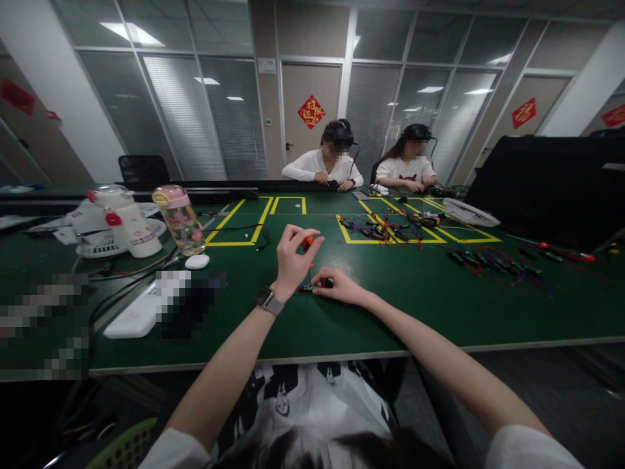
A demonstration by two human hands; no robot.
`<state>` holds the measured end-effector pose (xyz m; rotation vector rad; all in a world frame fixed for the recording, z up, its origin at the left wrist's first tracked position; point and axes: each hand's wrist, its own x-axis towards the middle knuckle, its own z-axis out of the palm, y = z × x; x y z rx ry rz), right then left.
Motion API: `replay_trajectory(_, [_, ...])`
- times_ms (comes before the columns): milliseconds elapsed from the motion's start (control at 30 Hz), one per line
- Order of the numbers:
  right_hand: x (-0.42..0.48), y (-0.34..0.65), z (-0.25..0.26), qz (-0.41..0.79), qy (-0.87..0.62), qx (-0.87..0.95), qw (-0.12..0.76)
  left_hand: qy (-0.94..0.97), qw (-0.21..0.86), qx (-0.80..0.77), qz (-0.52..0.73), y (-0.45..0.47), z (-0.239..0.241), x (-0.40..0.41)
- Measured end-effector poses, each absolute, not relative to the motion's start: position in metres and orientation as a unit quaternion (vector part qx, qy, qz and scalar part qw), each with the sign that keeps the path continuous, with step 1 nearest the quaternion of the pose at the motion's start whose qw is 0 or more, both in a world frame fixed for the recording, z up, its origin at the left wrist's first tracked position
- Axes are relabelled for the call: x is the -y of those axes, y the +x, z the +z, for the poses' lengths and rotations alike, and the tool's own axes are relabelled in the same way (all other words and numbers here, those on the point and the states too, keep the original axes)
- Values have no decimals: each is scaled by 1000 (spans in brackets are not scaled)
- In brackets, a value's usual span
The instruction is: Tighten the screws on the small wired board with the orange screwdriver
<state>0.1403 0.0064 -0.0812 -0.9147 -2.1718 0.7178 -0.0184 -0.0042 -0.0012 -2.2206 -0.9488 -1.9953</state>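
My left hand (291, 260), with a watch on its wrist, is closed around the orange and black handle of a screwdriver (307, 243). The screwdriver stands upright, its thin shaft running down to a small green circuit board (306, 288) on the table. Low beside the board, my right hand (339, 286) pinches its right end between thumb and fingers. A dark piece shows at the right hand's fingers, too small to name. Whether the screwdriver's tip touches a screw cannot be made out.
On the green table (293, 332), wired circuit boards (493, 262) lie at right, beyond them a tangle of wires (375, 228). A pink-lidded bottle (180, 221), a white jug (129, 225), an earbud case (196, 262) and a white box (141, 309) stand left. Two people (332, 159) sit opposite.
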Motion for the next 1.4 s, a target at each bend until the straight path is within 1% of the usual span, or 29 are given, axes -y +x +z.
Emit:
replay_trajectory(133, [-7,140,-81,275,-348,832,333,-737,-50,271,-617,-18,-2,3])
replay_trajectory(200, [-7,140,-81,275,-350,832,332,-728,-42,274,-627,-18,-2,3])
replay_trajectory(300, [-6,141,-81,277,-351,831,332,-702,8,303,-645,-18,-2,4])
replay_trajectory(367, [-6,141,-81,278,-351,830,332,-696,21,316,-644,-18,-2,4])
replay_trajectory(567, [-5,140,-79,274,-351,832,330,-727,-39,284,-623,-18,-3,3])
replay_trajectory(767, [-5,140,-80,278,-352,830,332,-704,24,303,-642,-17,-2,5])
replay_trajectory(967, [-6,141,-81,277,-348,831,334,-733,-39,270,-623,-17,-4,4])
replay_trajectory(1167, [-8,141,-83,271,-348,834,332,-703,29,296,-646,-15,-4,5])
replay_trajectory(1400, [-6,141,-80,272,-348,834,330,-728,-25,272,-629,-16,-3,6])
